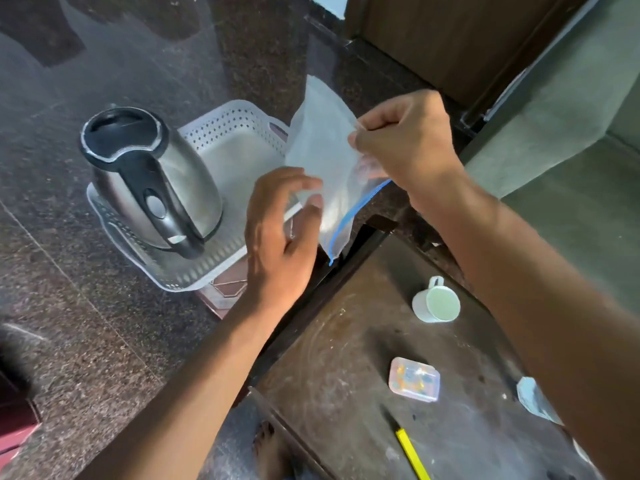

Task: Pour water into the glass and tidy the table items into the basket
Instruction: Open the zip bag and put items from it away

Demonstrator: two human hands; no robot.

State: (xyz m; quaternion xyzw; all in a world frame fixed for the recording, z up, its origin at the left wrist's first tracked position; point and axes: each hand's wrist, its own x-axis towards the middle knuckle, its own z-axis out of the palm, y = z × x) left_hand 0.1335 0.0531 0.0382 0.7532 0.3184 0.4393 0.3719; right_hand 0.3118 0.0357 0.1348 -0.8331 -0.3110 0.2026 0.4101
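Note:
A steel electric kettle (152, 178) with a black handle stands inside a white perforated basket (239, 116) on the dark floor. Above the basket's right side, both hands hold a clear zip bag (322, 143) with a blue seal strip. My right hand (408, 140) pinches the bag's upper edge. My left hand (280, 230) touches its lower left side with thumb and fingers spread around it. On the dark worn table (346, 358) stand a white mug (437, 301), a small clear plastic box (414, 378) and a yellow pencil-like stick (412, 453).
A pale blue-white object (535, 398) peeks out from under my right forearm on the table. The basket rests partly on a reddish patterned tile or mat (225, 292). A wooden door (450, 39) and a grey-green step (571, 140) lie beyond the table.

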